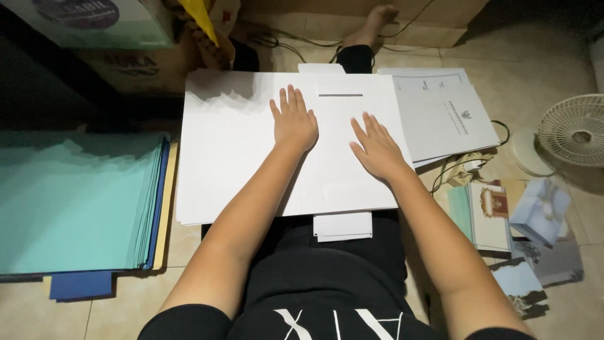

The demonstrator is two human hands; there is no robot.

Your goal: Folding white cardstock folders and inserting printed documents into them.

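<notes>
A large stack of white sheets (226,151) lies across my lap and the floor in front of me. My left hand (293,119) rests flat on the top sheet near its middle, fingers together and pointing away. My right hand (376,148) also lies flat on the white sheets, a little to the right and nearer, fingers slightly spread. Neither hand grips anything. A smaller folded white piece (343,226) sticks out from under the stack's near edge, over my black trousers.
A thick pile of teal and blue sheets (75,201) lies at the left. Printed white documents (440,113) lie at the right, beside cables, booklets (494,214) and a white fan (572,129). Cardboard boxes (126,38) stand at the back. Another person's foot (377,19) shows beyond.
</notes>
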